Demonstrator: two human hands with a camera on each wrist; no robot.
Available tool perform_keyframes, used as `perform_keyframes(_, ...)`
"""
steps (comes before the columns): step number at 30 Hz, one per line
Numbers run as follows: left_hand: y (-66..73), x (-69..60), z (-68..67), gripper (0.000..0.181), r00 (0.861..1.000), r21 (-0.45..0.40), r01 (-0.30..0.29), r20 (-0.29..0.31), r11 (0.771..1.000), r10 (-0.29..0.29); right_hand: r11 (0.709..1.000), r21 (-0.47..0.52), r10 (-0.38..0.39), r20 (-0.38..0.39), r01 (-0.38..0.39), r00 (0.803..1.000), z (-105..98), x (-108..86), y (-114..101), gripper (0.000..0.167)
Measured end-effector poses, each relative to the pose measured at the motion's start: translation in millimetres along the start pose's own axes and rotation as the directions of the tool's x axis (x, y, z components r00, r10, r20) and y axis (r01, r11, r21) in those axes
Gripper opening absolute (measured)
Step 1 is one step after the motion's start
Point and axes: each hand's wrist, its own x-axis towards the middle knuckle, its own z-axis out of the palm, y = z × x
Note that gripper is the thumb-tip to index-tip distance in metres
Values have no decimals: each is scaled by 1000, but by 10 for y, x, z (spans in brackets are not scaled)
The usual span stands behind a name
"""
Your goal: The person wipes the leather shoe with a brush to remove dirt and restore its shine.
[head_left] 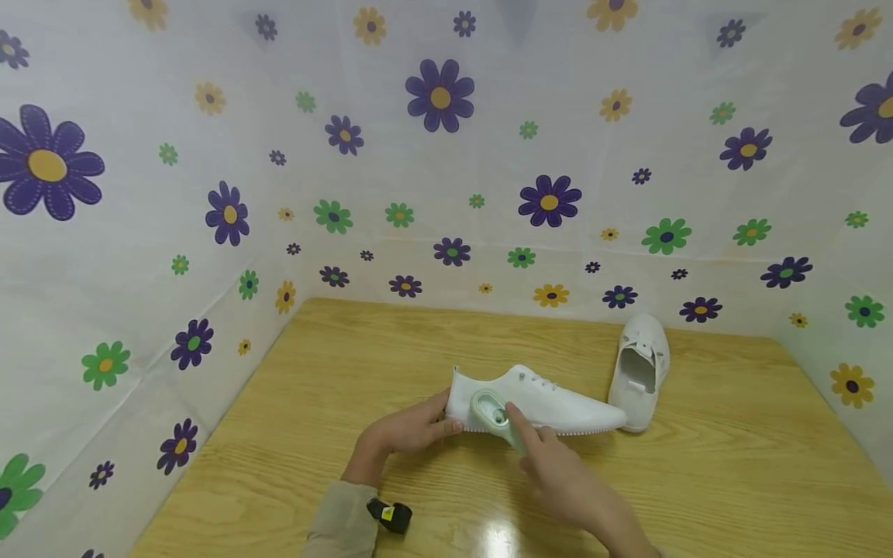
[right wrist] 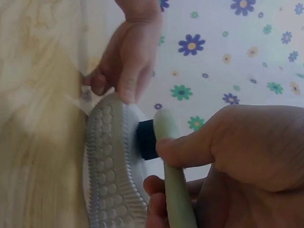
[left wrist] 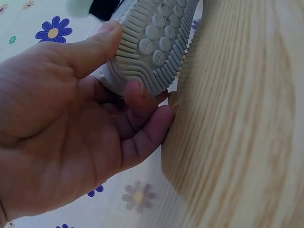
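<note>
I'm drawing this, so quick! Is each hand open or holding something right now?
Left hand: closed, holding the nearer white shoe by its heel.
Right hand: closed, holding the light green brush by its handle.

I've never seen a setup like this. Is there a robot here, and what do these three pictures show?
No robot: just a person's two bare hands. The widest picture comes from a camera worn on the head, looking forward and down. The other two come from cameras worn on the wrists, each watching its own hand's work.

The left hand has a grip on the heel of a white shoe. The right hand holds a pale green brush, its dark bristles against the shoe's side. A second white shoe rests on the wooden table, before a flower-patterned backdrop.
</note>
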Motion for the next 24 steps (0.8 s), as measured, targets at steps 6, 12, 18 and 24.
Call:
perform_keyframes(6, 12, -11, 3, 60, 999, -12, 33, 2, 999, -33, 998, -29, 46, -90, -48, 995, -69, -8, 74, 74)
perform_keyframes(12, 11, 8, 3, 54, 1000, -21, -1, 10, 1000, 1, 1000, 13, 11, 25, -11, 1000, -67, 20, 59, 71)
perform_keyframes(18, 2, 29, 0, 58, 1000, -6, 11, 16, 1000, -11, 998, -17, 60, -71, -61, 996, -154, -14, 97, 72)
perform_keyframes(24, 2, 18, 4, 59, 1000, -4, 27, 8, 1000, -27, 999, -41, 4, -49, -6, 999, -135, 4, 116, 70)
